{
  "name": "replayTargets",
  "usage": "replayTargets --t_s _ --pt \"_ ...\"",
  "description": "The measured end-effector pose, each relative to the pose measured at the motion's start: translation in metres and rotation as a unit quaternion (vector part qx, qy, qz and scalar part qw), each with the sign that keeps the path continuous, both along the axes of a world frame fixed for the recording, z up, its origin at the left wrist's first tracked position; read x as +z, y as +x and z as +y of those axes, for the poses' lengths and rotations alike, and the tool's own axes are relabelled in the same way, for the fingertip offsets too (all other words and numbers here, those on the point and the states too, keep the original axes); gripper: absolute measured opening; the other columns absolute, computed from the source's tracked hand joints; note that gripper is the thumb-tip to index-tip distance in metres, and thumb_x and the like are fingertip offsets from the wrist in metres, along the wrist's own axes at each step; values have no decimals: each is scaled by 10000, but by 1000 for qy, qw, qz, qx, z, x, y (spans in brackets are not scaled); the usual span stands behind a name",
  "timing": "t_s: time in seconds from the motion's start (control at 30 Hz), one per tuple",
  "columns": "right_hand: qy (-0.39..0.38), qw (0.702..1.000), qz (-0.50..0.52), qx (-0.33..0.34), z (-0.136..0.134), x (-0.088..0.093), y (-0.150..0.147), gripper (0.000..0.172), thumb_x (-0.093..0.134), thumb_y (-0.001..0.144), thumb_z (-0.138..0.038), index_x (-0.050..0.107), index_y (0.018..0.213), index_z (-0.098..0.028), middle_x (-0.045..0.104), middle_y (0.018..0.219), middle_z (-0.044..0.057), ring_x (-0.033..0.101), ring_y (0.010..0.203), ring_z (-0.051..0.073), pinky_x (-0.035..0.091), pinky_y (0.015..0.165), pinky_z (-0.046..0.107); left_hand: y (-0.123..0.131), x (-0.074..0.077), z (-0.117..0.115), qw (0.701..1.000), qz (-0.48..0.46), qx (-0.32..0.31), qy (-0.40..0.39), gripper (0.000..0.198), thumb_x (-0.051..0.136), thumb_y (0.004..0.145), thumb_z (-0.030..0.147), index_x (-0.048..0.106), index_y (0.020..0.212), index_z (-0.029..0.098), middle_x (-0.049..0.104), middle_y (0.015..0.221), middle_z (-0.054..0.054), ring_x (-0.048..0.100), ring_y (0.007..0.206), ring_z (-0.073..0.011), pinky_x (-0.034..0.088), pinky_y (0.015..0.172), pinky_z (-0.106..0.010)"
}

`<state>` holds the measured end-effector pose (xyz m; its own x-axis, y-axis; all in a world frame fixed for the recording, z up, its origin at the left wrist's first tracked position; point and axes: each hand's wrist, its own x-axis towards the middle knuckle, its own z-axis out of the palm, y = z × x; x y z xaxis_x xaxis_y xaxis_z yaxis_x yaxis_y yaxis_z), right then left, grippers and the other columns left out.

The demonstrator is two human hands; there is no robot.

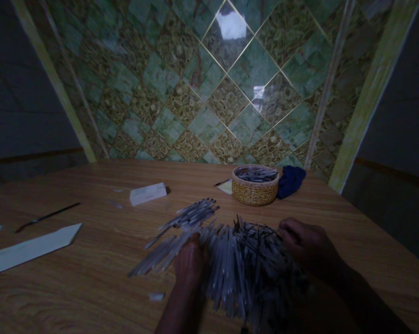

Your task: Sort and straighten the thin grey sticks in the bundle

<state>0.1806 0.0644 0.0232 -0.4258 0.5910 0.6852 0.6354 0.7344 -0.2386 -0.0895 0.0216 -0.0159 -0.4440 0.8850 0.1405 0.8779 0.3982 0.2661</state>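
A large heap of slim, pale translucent pen-like sticks (226, 266), many with dark ends, is spread on the wooden table in front of me. My left hand (191, 260) is closed among the sticks on the heap's left side. Its fingertips face away, so what it grips is hidden. At the heap's right edge my right hand (307, 243) has its fingers curled and pinched beside the dark tips. Whether a stick is between them is too dark to tell. A smaller bundle of the sticks (195, 212) lies just beyond my left hand.
A round woven basket (254, 192) full of similar sticks stands behind the heap, with a dark blue cloth (291, 181) beside it. Left are a white box (148, 194), a thin dark stick (49, 216) and a pale pointed strip (35, 248). A tiled wall (209, 93) borders the table (101, 287).
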Motion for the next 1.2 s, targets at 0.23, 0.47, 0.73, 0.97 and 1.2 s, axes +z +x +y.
replayTargets --t_s 0.23,0.47,0.73,0.97,1.2 --pt "-27 999 -24 17 -6 2 -5 226 384 850 -198 567 727 -149 562 584 -6 534 499 111 346 515 227 -1 0 -2 1000 13 4 6 311 386 828 241 517 1088 133 692 952 -136 638 877 -254 384 608 -308" --pt "-23 997 -69 17 -4 -7 -8 229 366 862 -188 571 768 -148 608 639 16 569 554 130 334 546 247 -2 1 -3 1000 13 2 8 292 376 829 253 526 1056 147 694 907 -121 640 844 -244 378 597 -303" --pt "-121 970 -208 45 -9 -5 -11 216 362 858 -169 531 722 -181 573 641 4 532 578 132 277 536 255 -4 2 -3 1000 9 9 0 239 377 831 266 529 982 159 685 931 -140 639 824 -251 364 567 -305" --pt "-238 946 -216 49 -5 -3 -8 135 459 782 -188 477 649 -178 506 608 -15 467 578 123 230 528 237 -7 0 -3 1000 13 8 1 207 391 820 253 517 958 162 683 924 -134 637 843 -250 364 577 -304" --pt "-379 912 -93 126 1 -4 1 127 494 672 -156 470 549 -176 416 515 -63 402 497 83 232 455 189 -6 1 -2 1000 21 11 0 200 382 841 289 520 928 174 680 936 -127 636 850 -245 364 572 -296"
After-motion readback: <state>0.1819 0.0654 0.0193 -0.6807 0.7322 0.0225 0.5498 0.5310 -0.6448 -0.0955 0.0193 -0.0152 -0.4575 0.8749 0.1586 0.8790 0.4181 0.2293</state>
